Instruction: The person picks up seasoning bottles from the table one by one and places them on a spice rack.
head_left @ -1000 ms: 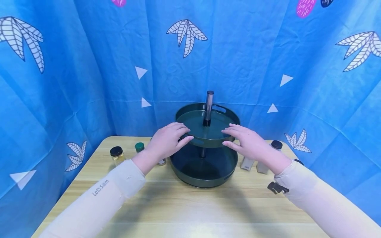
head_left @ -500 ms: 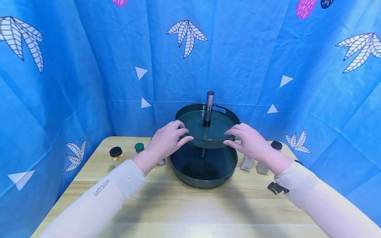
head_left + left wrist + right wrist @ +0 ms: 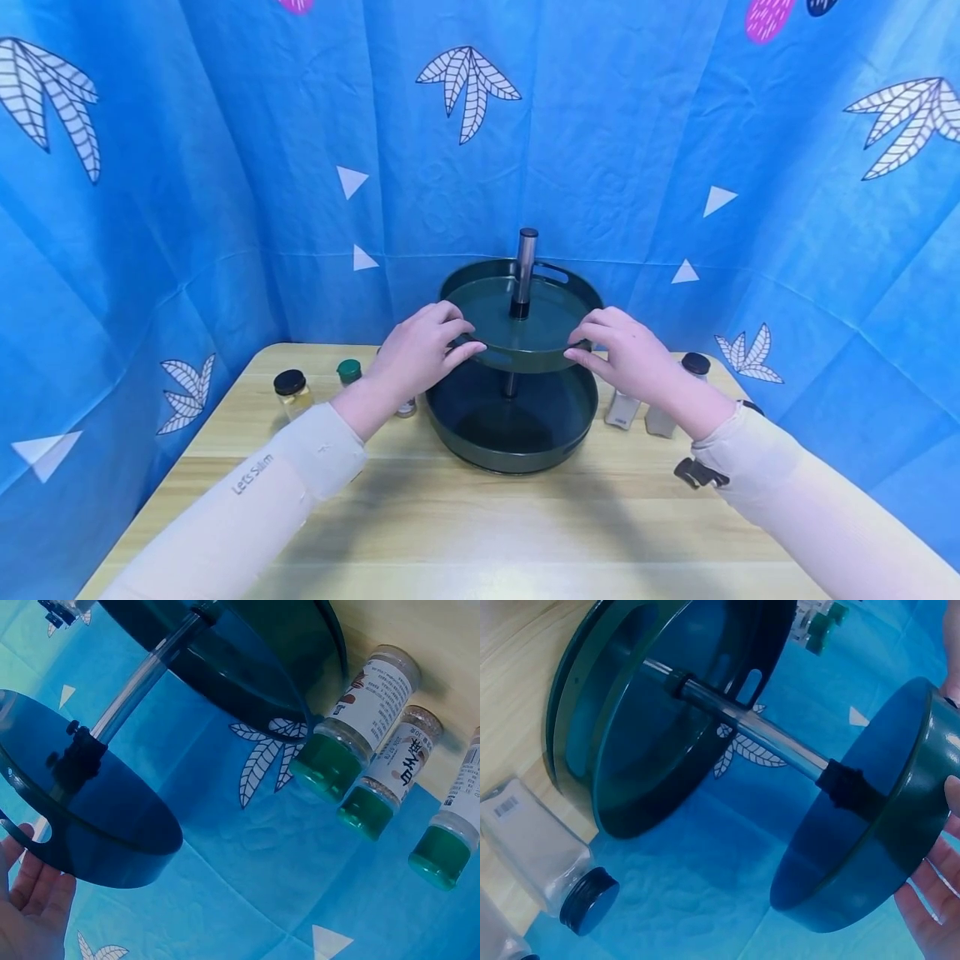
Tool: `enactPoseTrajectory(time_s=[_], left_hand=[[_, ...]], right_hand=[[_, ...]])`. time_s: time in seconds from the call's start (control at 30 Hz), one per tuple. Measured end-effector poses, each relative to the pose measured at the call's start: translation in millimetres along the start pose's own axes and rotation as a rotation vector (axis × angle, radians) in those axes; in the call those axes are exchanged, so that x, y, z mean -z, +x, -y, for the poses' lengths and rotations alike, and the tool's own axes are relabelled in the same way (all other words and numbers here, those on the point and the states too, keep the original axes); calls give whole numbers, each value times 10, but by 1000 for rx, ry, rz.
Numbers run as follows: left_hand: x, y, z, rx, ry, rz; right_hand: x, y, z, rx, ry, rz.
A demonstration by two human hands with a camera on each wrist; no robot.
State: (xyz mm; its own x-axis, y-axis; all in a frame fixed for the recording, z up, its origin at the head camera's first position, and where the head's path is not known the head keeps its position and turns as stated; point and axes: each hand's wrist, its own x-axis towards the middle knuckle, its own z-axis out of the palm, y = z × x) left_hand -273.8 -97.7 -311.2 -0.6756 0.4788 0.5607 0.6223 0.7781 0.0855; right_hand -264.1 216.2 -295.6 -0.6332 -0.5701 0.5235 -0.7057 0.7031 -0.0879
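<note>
A dark green two-tier round tray stand is in the middle of the table, its upper tray (image 3: 525, 362) raised above the wider lower tray (image 3: 517, 461) on a silver pole (image 3: 527, 254). My left hand (image 3: 420, 350) grips the upper tray's front left rim, near a handle slot, thumb at the front and fingers over the edge. On the front right rim, my right hand (image 3: 626, 350) pinches the same tray between thumb and fingers. The right wrist view shows several fingers (image 3: 930, 881) along the tray's outer wall. Both trays look bare inside.
Left of the stand are a black-capped jar (image 3: 294, 392) and green-capped seasoning bottles (image 3: 375, 697), partly hidden by the left arm. To the right stand clear square bottles (image 3: 540, 840) with black caps. Blue curtain (image 3: 615, 125) hangs close behind and beside the wooden table (image 3: 480, 533).
The right hand's fingers have closed from a loose spread onto the upper tray's rim. The left fingers have curled a little more over the edge. The stand has stayed in place.
</note>
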Motion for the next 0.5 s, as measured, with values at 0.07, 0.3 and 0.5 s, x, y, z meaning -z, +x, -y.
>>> enactPoseTrajectory(time_s=[0.07, 0.3, 0.5], left_hand=[[2, -3, 3, -3, -7, -8], [7, -6, 4, -46, -36, -58], [8, -16, 12, -59, -52, -81]], right_hand=[[1, 2, 3, -2, -2, 0], [8, -4, -5, 4, 1, -14], [6, 2, -8, 3, 17, -14]])
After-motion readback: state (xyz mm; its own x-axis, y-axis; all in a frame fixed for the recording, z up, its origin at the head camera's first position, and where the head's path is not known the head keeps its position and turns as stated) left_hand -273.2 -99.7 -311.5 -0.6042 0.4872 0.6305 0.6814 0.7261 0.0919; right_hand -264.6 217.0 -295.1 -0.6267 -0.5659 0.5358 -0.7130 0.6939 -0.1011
